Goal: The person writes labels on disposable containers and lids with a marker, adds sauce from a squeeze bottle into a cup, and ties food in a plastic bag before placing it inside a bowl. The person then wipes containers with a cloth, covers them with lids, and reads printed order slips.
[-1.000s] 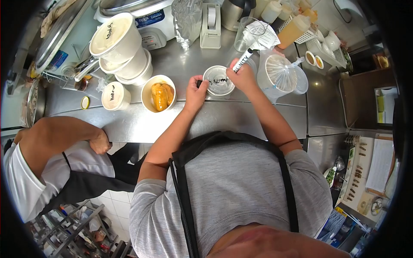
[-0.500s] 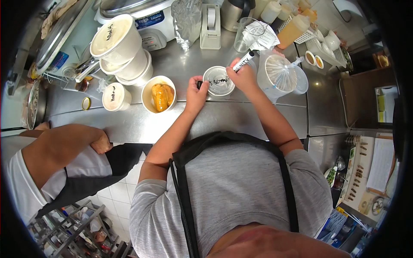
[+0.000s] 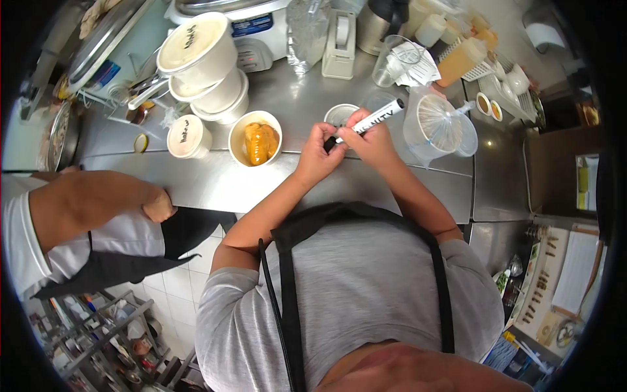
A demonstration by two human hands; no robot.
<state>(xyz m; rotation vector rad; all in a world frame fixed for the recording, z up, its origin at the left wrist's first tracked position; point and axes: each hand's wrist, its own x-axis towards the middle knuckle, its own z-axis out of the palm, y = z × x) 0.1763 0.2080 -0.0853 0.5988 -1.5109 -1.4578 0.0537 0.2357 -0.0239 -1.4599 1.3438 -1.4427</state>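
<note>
My right hand (image 3: 371,140) grips a white marker (image 3: 379,119) whose black end points up and to the right. Against the marker's lower tip, my left hand (image 3: 320,155) holds a black cap (image 3: 330,144). Both hands are close together over the steel counter. Just beyond them lies a round clear lid (image 3: 341,114), partly hidden by my fingers. To the left stands an open white tub (image 3: 236,151) with a glossy orange-brown food (image 3: 261,144) in it.
Stacked white tubs (image 3: 196,49) and a small lidded tub (image 3: 189,137) stand left on the counter (image 3: 215,189). A bagged container (image 3: 434,127) is right. Behind are a tape dispenser (image 3: 339,49) and foil (image 3: 307,32). A co-worker's arm (image 3: 98,199) reaches the front edge at left.
My hands have come together, and the marker has left the lid and met the cap. The view has shifted, so the counter items appear farther right. The co-worker's arm has moved slightly.
</note>
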